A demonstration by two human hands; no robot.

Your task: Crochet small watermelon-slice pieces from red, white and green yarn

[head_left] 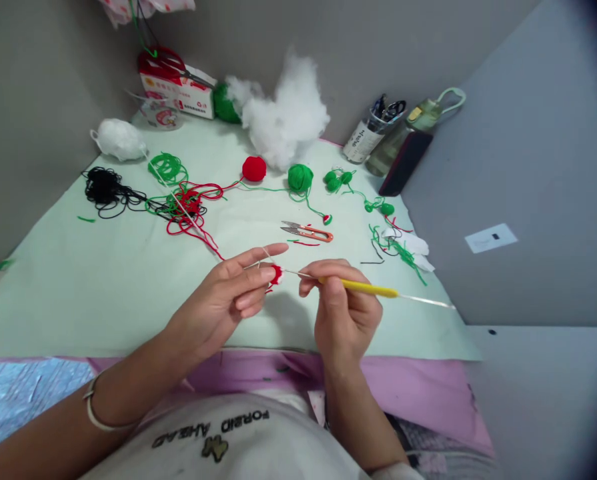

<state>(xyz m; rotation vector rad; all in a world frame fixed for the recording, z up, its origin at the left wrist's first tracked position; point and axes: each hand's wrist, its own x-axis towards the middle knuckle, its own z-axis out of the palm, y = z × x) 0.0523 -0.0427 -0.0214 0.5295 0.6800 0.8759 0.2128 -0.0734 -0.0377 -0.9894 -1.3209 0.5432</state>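
Between the thumb and fingers of my left hand point(233, 283) is a small red and white crochet piece point(276, 274). White yarn point(185, 210) runs from the left toward that hand, and a strand loops by its raised index finger. My right hand point(345, 307) grips a crochet hook point(363, 287) with a yellow handle. The hook's thin metal tip points left and meets the edge of the piece. Orange thread snips point(308, 232) lie on the mat just beyond my hands.
A white yarn ball point(121, 139), black yarn point(103, 187) and tangled red yarn point(191, 203) lie left. Farther back are a red ball point(254, 169), a green ball point(299, 178) and white stuffing point(291, 117). Right are green pieces point(335, 180), scraps point(403, 250), a pen cup point(365, 137) and a bottle point(393, 147).
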